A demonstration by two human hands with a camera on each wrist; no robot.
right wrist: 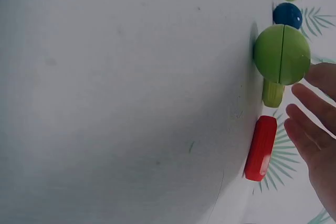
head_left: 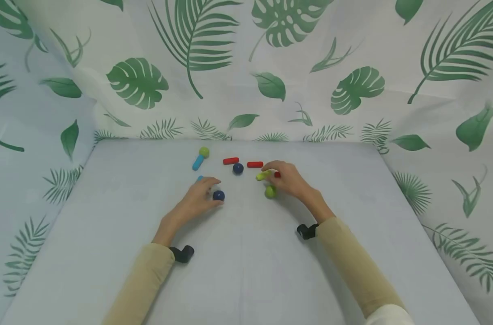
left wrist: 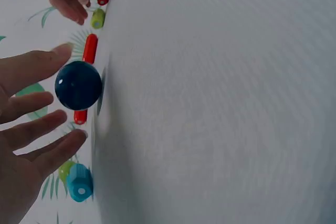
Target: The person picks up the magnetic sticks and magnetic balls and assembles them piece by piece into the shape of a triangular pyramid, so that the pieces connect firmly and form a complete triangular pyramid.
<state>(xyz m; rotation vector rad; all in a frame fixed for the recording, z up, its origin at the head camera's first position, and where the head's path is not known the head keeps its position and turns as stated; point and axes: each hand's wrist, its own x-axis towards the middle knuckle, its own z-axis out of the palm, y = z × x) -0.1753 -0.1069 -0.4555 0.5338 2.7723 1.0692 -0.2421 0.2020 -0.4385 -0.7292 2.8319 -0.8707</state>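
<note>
My left hand [head_left: 197, 196] spreads its fingers and thumb around a dark blue ball [head_left: 218, 195], with no grip on it. In the left wrist view, the thumb comes close to that ball [left wrist: 79, 85]. My right hand [head_left: 287, 179] is over a yellow-green stick [head_left: 264, 175], its fingers slightly bent; I cannot tell whether they touch it. A green ball [head_left: 270, 192] lies just below this hand, showing a seam [right wrist: 282, 53] in the right wrist view. A red stick [head_left: 277, 174] is partly hidden under the right hand. A blue stick [head_left: 199, 178] is mostly hidden behind the left.
Further back on the white table [head_left: 242, 262] lie two red sticks [head_left: 231, 160], a second dark blue ball [head_left: 238, 169], another green ball [head_left: 204, 152] and a blue stick [head_left: 198, 162] against it. A leaf-patterned cloth [head_left: 230, 99] rises behind and at both sides.
</note>
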